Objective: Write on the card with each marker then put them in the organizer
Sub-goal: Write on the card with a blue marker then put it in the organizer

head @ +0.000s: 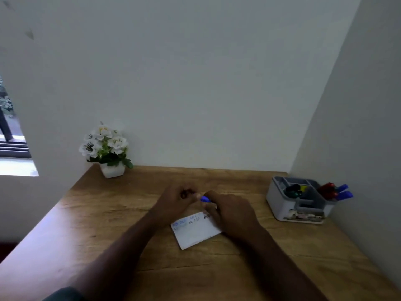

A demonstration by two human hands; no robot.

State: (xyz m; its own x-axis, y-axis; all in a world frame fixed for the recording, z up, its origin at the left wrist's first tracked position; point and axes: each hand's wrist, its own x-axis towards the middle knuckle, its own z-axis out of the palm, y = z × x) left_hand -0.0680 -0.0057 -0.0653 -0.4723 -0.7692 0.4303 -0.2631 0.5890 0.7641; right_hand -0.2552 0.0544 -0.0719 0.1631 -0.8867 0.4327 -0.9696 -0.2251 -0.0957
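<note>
I judge I'm between strokes: both hands meet over the far edge of the card (196, 232), which lies flat mid-table and already carries several scribbles. My left hand (176, 199) and right hand (230, 210) each close their grip on a blue marker (205, 199), probably capping or uncapping it; blur hides which. Next comes writing or the organizer (280, 205) at right.

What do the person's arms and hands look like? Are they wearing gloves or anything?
No gloves. The left hand and the right hand are both bare, and no rings, watch or bracelets show, though the picture is dim. Both forearms are bare too. Only a bit of dark teal sleeve shows at the bottom edge, on the left arm.
</note>
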